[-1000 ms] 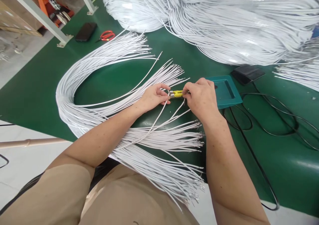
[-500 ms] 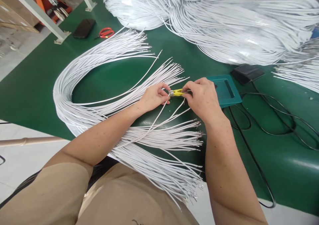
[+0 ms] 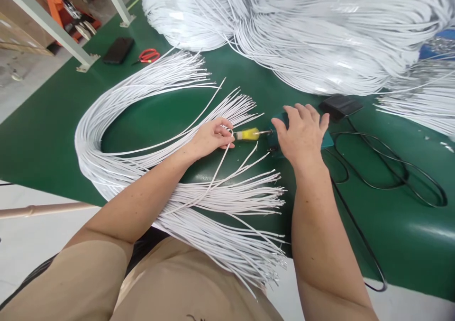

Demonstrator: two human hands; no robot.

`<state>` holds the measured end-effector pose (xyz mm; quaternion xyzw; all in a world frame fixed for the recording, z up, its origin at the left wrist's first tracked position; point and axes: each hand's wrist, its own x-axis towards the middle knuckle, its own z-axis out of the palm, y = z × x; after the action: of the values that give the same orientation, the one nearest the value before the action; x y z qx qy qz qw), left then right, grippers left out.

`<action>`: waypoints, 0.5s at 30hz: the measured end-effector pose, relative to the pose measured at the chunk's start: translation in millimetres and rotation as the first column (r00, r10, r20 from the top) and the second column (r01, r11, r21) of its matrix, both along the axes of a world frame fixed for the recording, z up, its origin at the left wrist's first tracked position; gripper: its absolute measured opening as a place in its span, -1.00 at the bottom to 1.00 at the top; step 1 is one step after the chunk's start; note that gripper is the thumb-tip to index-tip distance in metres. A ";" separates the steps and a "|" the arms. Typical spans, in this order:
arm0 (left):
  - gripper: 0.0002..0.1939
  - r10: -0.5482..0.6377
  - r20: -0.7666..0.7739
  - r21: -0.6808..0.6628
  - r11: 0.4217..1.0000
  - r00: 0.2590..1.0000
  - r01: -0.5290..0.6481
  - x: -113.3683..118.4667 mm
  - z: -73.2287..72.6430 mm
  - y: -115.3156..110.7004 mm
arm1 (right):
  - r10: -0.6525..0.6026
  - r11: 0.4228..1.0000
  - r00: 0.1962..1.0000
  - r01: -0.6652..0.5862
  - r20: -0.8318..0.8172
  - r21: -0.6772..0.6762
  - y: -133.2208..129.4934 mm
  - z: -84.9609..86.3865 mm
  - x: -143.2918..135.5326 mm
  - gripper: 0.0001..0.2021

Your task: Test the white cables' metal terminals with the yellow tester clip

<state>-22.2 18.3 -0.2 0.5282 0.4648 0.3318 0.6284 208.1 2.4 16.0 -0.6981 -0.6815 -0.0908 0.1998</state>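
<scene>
The yellow piece [image 3: 248, 134] sits just above the green table [image 3: 152, 117], between my 2 hands. It is small and bright, wider towards the right, its outline slightly blurred, with a pale end at my left fingertips and a thin metal rod [image 3: 263, 132] running from its other end towards the teal tray [image 3: 327, 141]. My left hand [image 3: 213, 138] pinches 1 white wire [image 3: 222, 162] right at that pale end; the wire slants down towards me from my fingers. My right hand [image 3: 302, 133] grasps nothing that I can see: it is spread, palm down, over the tray, covering much of it. I can't tell how firmly it presses.

Around my left arm, a bundle of white wires [image 3: 90, 126] bends in a U, its loose ends fanned to the right. Beyond the tray lies a black box [image 3: 340, 106], near huge white coils [image 3: 320, 50]. Red-handled scissors [image 3: 148, 55] lie at the far left, beside a flat black object [image 3: 118, 50].
</scene>
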 end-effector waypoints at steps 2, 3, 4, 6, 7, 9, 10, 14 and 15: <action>-0.59 -0.019 0.010 0.022 1.000 1.000 0.019 -2.7 3.9 -0.1 | -0.006 1.000 0.998 0.007 -0.061 0.009 2.2 4.4 7.1 -0.55; -0.58 -0.031 0.014 0.031 0.999 0.999 0.031 -3.7 5.3 -0.1 | -0.015 1.000 0.995 0.017 -0.097 0.017 3.3 7.2 13.3 -0.56; -0.60 -0.046 0.017 0.036 0.998 0.999 0.045 -4.6 6.4 0.0 | -0.029 0.999 0.991 0.033 -0.134 0.027 4.4 9.8 21.3 -0.56; -0.67 -0.075 0.022 0.026 0.997 0.997 0.074 -6.2 7.6 0.2 | -0.082 0.995 0.976 0.092 -0.202 0.042 5.3 13.0 41.5 -0.58; -0.69 -0.087 0.025 0.010 0.996 0.996 0.087 -6.8 7.9 0.2 | -0.117 0.991 0.965 0.130 -0.233 0.042 4.8 12.7 52.7 -0.59; -0.67 -0.110 0.031 -0.029 0.993 0.993 0.111 -7.5 9.0 -0.5 | -0.195 0.977 0.932 0.213 -0.304 0.025 2.0 7.0 74.0 -0.61; -0.66 -0.122 0.031 -0.049 0.991 0.992 0.124 -7.4 9.9 -1.4 | -0.228 0.969 0.908 0.248 -0.350 0.011 -0.3 1.6 82.9 -0.62; -0.67 -0.206 0.013 -0.070 0.976 0.978 0.207 -0.8 17.9 -10.5 | -0.276 0.943 0.744 0.334 -0.608 -0.020 -10.4 -27.7 100.3 -0.60; -0.68 -0.251 -0.001 -0.058 0.966 0.968 0.250 2.2 21.1 -13.9 | -0.264 0.940 0.704 0.340 -0.659 -0.013 -12.2 -34.1 100.8 -0.59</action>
<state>-20.0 4.4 20.9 0.5658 0.4061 0.2343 0.6783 308.8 -9.9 -18.1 -0.7756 -0.4391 0.0895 0.4446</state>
